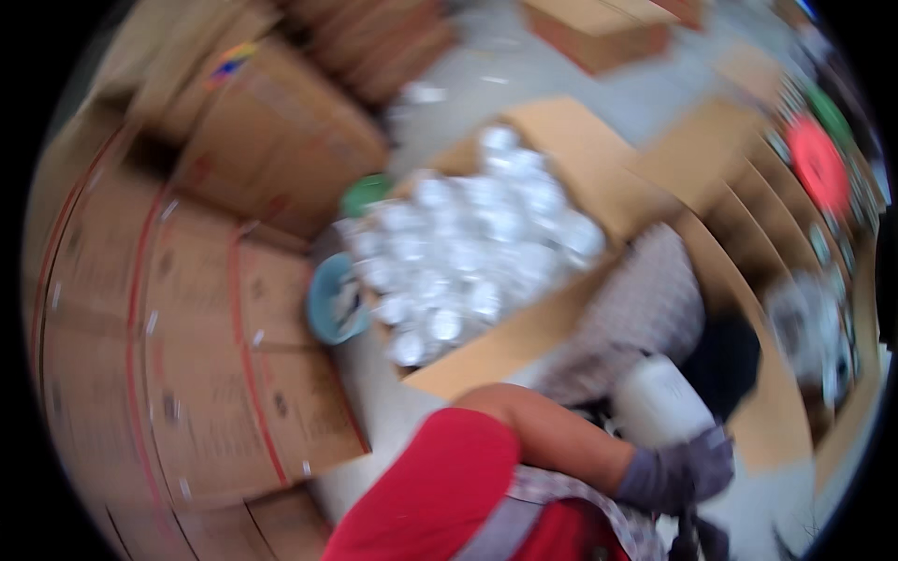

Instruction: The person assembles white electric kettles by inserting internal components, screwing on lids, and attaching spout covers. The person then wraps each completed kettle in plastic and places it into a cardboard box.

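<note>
1. Stacked cartons (201, 374) are seen left of an open box (505, 348) filled with shiny items (468, 252).
2. Beside plaid cloth (645, 299), a white container (659, 402) is touched by the gloved left hand (687, 467); blur hides its grip.
3. Below, the right hand (706, 540) is blurred; its opening and hold cannot be told.

Matt cloth glove (678, 472), smooth plastic-looking cylinder (659, 402)
</note>
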{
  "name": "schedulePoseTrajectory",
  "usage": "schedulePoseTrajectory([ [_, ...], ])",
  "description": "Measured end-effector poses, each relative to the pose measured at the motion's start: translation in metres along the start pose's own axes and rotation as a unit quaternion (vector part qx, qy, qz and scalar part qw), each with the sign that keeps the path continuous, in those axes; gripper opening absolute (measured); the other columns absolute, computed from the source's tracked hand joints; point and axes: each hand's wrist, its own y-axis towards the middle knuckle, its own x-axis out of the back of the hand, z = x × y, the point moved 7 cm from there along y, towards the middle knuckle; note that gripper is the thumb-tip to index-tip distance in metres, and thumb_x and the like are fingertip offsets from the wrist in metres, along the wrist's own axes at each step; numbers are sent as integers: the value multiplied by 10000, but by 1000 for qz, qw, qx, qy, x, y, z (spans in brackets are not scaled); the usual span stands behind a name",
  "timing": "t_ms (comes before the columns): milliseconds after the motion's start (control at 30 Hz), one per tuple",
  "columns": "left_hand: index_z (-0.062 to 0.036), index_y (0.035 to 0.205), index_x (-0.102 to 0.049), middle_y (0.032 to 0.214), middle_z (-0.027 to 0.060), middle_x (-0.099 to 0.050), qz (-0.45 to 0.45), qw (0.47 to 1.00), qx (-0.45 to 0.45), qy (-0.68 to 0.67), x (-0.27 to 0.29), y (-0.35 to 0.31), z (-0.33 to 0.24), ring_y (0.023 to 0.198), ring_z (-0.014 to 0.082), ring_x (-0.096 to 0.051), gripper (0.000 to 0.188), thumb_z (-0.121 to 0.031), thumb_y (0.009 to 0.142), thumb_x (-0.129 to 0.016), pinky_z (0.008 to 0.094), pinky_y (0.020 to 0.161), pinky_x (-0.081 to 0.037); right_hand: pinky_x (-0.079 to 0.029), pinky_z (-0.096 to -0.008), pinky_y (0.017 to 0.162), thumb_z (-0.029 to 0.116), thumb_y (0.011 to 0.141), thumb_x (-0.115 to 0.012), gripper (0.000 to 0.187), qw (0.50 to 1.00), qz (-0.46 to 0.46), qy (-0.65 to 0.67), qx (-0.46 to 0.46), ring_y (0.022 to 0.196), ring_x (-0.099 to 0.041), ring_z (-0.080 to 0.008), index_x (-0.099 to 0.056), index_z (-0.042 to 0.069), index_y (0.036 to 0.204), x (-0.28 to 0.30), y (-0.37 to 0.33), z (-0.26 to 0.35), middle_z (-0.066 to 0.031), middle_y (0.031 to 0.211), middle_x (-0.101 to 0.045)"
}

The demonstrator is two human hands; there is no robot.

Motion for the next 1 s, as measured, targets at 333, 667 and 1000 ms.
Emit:
schedulePoseTrajectory([
  [333, -52, 901, -631, 942, 110, -600, -233, 958, 17, 164, -18, -16, 8, 974, 331, -549, 389, -378, 689, -653, 599, 898, -382, -410, -303, 548, 333, 946, -537, 326, 980, 88, 163, 71, 564, -515, -152, -603, 93, 1158, -91, 45, 86, -28, 744, -577],
  [667, 2, 1116, -597, 1051, 205, -610, -282, 958, 34, -38, 98, -47, 28, 978, 381, -597, 491, -257, 720, -731, 499, 891, -486, -307, -258, 478, 396, 1033, -384, 330, 863, 293, 401, 88, 481, -392, -83, -555, 136, 1141, -168, 4, 76, 54, 633, -481],
  [1000, -6, 1306, -484, 1284, 191, -545, -170, 980, 7, 101, 91, -58, 23, 1218, 380, -523, 604, -305, 800, -626, 532, 1021, -380, -367, -265, 587, 383, 1040, -423, 284, 788, 309, 501, 183, 559, -498, -76, -566, 140, 1073, -214, 5, 75, 84, 710, -563],
])
